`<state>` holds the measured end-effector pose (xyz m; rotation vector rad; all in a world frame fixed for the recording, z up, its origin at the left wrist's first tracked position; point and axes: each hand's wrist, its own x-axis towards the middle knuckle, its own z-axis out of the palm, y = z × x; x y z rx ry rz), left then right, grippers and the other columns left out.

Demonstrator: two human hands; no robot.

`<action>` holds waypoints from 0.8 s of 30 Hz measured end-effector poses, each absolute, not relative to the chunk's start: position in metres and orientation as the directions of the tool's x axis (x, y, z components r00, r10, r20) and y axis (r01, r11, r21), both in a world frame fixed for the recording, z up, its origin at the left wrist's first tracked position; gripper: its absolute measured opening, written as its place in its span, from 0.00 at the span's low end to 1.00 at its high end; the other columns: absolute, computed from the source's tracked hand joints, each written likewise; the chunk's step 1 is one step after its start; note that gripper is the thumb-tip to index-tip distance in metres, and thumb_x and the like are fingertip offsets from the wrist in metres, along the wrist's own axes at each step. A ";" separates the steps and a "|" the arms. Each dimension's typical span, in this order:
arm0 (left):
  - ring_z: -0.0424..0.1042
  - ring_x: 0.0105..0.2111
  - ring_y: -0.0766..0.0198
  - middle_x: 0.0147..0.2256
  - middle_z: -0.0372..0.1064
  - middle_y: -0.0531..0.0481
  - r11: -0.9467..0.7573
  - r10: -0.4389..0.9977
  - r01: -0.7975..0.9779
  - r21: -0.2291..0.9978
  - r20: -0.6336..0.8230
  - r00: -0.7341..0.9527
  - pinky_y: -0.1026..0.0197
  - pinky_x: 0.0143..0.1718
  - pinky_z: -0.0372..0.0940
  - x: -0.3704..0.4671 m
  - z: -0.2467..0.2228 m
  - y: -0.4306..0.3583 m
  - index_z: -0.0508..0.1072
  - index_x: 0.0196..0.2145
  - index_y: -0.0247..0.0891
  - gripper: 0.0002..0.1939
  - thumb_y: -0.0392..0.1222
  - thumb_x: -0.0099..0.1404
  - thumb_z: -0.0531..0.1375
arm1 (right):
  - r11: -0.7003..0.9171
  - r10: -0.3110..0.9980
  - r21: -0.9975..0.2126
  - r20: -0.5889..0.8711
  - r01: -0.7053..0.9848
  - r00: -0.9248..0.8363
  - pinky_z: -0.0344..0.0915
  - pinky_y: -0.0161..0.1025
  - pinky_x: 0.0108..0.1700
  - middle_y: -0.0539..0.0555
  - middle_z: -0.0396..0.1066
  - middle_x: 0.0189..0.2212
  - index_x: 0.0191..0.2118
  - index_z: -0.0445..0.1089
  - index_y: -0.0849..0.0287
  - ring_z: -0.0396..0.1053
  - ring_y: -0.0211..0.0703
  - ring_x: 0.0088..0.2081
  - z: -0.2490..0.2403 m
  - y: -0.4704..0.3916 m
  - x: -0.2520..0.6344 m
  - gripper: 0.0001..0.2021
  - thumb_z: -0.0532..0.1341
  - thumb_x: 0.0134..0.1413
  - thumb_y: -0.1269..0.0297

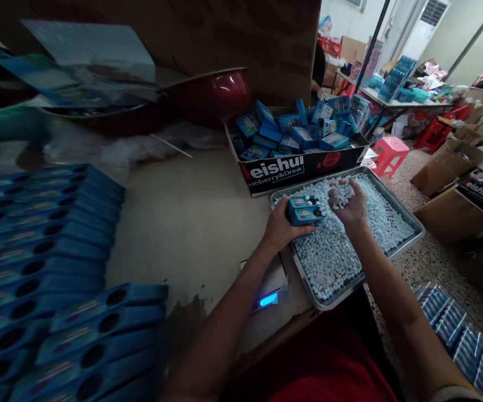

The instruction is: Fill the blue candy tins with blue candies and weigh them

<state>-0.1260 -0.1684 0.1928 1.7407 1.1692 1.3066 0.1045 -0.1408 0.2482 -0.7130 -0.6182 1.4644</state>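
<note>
While the left hand (pixel 281 226) grips two blue boxes (pixel 305 214) at ten o'clock on the tray (pixel 324 305), thumb and fingers closed round their sides, the right hand (pixel 352 209) lies palm up at twelve, fingers curled into a cup round a heap of beads (pixel 342 195). Tilting or loosening that palm would likely spill them; loose beads (pixel 309 199) on the box tops could roll off if the pair tips. The tray's three o'clock side shows against the floor (pixel 431 265), so a knock there might scatter its load. The held boxes' print is too small to read; the stack (pixel 77 245) at nine is blurred. At eleven, the carton (pixel 293 174) reads "eishui" and "ueberry&Drink", beginnings not visible; a farther carton (pixel 482 194) at three shows "eishui" too.
</note>
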 end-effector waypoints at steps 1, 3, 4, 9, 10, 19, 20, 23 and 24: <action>0.80 0.48 0.47 0.44 0.77 0.50 -0.384 0.923 0.280 0.880 0.372 0.095 0.48 0.52 0.75 -0.125 0.194 -0.168 0.71 0.46 0.43 0.39 0.48 0.40 0.85 | -0.026 1.000 -0.674 -0.016 -0.738 -0.020 0.66 0.32 0.26 0.52 0.79 0.35 0.34 0.71 0.54 0.71 0.38 0.30 0.256 -0.143 0.097 0.15 0.71 0.59 0.51; 0.78 0.48 0.48 0.43 0.75 0.51 -0.376 0.926 0.324 0.868 0.367 0.090 0.48 0.53 0.74 -0.124 0.198 -0.168 0.70 0.45 0.43 0.39 0.48 0.40 0.85 | 0.006 0.998 -0.637 0.047 -0.771 -0.031 0.72 0.34 0.31 0.52 0.79 0.36 0.34 0.73 0.54 0.75 0.39 0.34 0.270 -0.145 0.081 0.13 0.71 0.63 0.53; 0.78 0.48 0.48 0.43 0.75 0.51 -0.373 0.926 0.353 0.858 0.366 0.089 0.48 0.53 0.74 -0.123 0.201 -0.168 0.70 0.46 0.43 0.39 0.48 0.41 0.84 | 0.038 0.997 -0.648 0.071 -0.760 -0.011 0.73 0.36 0.34 0.51 0.79 0.37 0.34 0.73 0.54 0.76 0.40 0.36 0.275 -0.145 0.074 0.13 0.71 0.65 0.53; 0.76 0.52 0.44 0.49 0.74 0.47 -0.433 0.896 0.503 0.748 0.417 0.152 0.44 0.58 0.72 -0.123 0.216 -0.170 0.70 0.48 0.43 0.39 0.44 0.43 0.83 | 0.160 0.987 -0.741 0.107 -0.652 0.121 0.66 0.31 0.29 0.47 0.76 0.33 0.35 0.73 0.54 0.72 0.34 0.32 0.282 -0.131 0.047 0.12 0.72 0.67 0.56; 0.75 0.54 0.43 0.50 0.74 0.46 -0.443 0.891 0.530 0.723 0.421 0.170 0.43 0.58 0.72 -0.124 0.219 -0.172 0.70 0.49 0.44 0.39 0.44 0.42 0.83 | 0.160 0.987 -0.753 0.100 -0.638 0.130 0.63 0.30 0.27 0.46 0.75 0.32 0.36 0.73 0.54 0.70 0.33 0.30 0.281 -0.128 0.044 0.12 0.73 0.67 0.56; 0.77 0.46 0.43 0.38 0.73 0.50 -0.284 0.959 0.500 0.819 0.240 0.151 0.47 0.50 0.73 -0.137 0.233 -0.162 0.72 0.39 0.43 0.37 0.49 0.35 0.84 | -0.054 0.977 -0.577 -0.199 -0.815 0.076 0.69 0.31 0.27 0.51 0.77 0.31 0.38 0.71 0.55 0.73 0.36 0.30 0.286 -0.132 0.063 0.16 0.66 0.74 0.50; 0.77 0.46 0.43 0.38 0.73 0.51 -0.263 0.964 0.432 0.863 0.218 0.152 0.47 0.50 0.74 -0.137 0.230 -0.161 0.72 0.40 0.42 0.38 0.49 0.34 0.85 | -0.063 0.977 -0.570 -0.202 -0.819 0.065 0.71 0.32 0.29 0.52 0.78 0.32 0.38 0.72 0.56 0.74 0.37 0.31 0.288 -0.135 0.066 0.16 0.66 0.74 0.50; 0.78 0.48 0.43 0.40 0.76 0.49 -0.251 0.962 0.198 0.948 0.221 0.160 0.46 0.51 0.75 -0.131 0.217 -0.163 0.75 0.44 0.41 0.42 0.48 0.32 0.86 | -0.063 0.992 -0.611 -0.124 -0.789 0.018 0.73 0.34 0.32 0.53 0.79 0.33 0.38 0.73 0.56 0.75 0.39 0.33 0.294 -0.144 0.068 0.17 0.68 0.71 0.47; 0.79 0.48 0.44 0.42 0.78 0.48 -0.268 0.958 0.136 0.954 0.249 0.144 0.46 0.51 0.76 -0.128 0.213 -0.165 0.76 0.46 0.41 0.43 0.48 0.32 0.86 | -0.050 0.996 -0.639 -0.084 -0.768 0.005 0.73 0.35 0.33 0.52 0.79 0.33 0.37 0.74 0.55 0.75 0.40 0.34 0.296 -0.147 0.067 0.17 0.68 0.71 0.47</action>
